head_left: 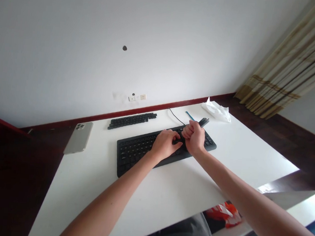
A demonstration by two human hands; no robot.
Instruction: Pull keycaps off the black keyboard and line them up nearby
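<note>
A black keyboard [135, 151] lies across the middle of the white table [167, 192]. My left hand [164, 143] rests on its keys right of centre, fingers curled and pressed down on them. Just to the right, my right hand [193, 136] is closed in a fist around a dark tool [204, 121] whose end sticks out past the knuckles, held over the keyboard's right part. What the tool's tip touches is hidden by my hands.
A row of loose black keycaps [132, 120] lies behind the keyboard. A phone [79, 137] lies face down at the left edge. A crumpled white tissue [217, 110] and a blue pen [190, 115] sit far right. A black cable [175, 116] runs back from the keyboard.
</note>
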